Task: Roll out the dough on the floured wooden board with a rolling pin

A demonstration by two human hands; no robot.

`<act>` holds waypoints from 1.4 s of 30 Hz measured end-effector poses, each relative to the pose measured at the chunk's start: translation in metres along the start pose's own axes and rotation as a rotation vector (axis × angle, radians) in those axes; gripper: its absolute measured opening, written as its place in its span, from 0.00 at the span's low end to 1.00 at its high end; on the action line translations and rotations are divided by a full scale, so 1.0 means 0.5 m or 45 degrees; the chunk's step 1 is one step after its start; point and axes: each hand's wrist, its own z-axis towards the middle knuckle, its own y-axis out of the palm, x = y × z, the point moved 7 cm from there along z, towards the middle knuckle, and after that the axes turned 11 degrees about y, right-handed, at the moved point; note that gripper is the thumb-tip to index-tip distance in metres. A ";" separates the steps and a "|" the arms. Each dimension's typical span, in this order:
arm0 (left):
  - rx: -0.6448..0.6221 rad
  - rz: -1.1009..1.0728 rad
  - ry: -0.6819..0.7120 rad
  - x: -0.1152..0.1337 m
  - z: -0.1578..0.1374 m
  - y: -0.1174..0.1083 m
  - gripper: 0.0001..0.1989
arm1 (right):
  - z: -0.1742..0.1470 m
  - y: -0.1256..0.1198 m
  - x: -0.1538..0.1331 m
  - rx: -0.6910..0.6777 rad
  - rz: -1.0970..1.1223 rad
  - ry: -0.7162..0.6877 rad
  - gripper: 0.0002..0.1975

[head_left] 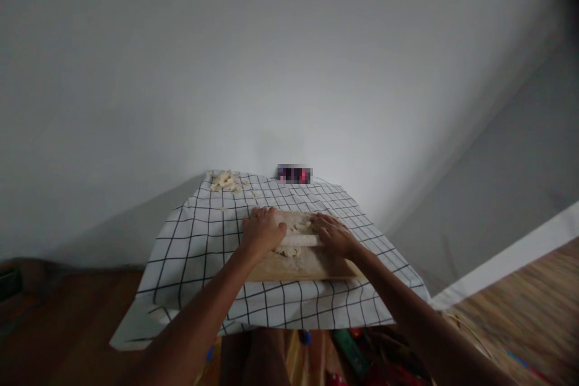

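Observation:
A pale, floury rolling pin (300, 240) lies across a wooden board (298, 269). My left hand (265, 229) is closed over its left end, the thumb pointing inward along the pin. Over the right end rests my right hand (333, 235), its fingers reaching forward and bent down on it. Thin, ragged dough (288, 251) shows under the pin and on both sides of it. Both palms hide the ends of the pin.
The board sits on a table with a white checked cloth (190, 253). A pile of dough scraps (225, 181) lies at the back left corner. A small dark, pixelated object (295, 174) stands at the back, against the white wall (289, 72).

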 end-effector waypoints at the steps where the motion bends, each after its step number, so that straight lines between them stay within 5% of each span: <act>1: 0.012 -0.023 -0.047 -0.004 0.002 -0.001 0.24 | 0.003 0.004 0.002 0.006 0.022 0.011 0.27; 10: 0.280 0.203 -0.084 0.029 -0.049 -0.011 0.23 | -0.006 -0.030 -0.028 0.046 0.167 0.023 0.27; 26: 0.301 0.354 -0.019 0.063 -0.141 0.003 0.25 | -0.093 -0.086 -0.070 0.152 0.186 0.100 0.24; 32: 0.214 0.345 -0.076 0.045 -0.099 -0.012 0.27 | -0.081 -0.078 -0.079 0.022 0.132 0.108 0.24; 38: 0.085 0.250 -0.186 0.002 -0.019 -0.020 0.29 | -0.032 -0.053 -0.068 0.050 0.219 0.144 0.25; 42: 0.101 0.250 -0.176 0.003 -0.016 -0.016 0.30 | -0.025 -0.043 -0.062 0.053 0.233 0.156 0.26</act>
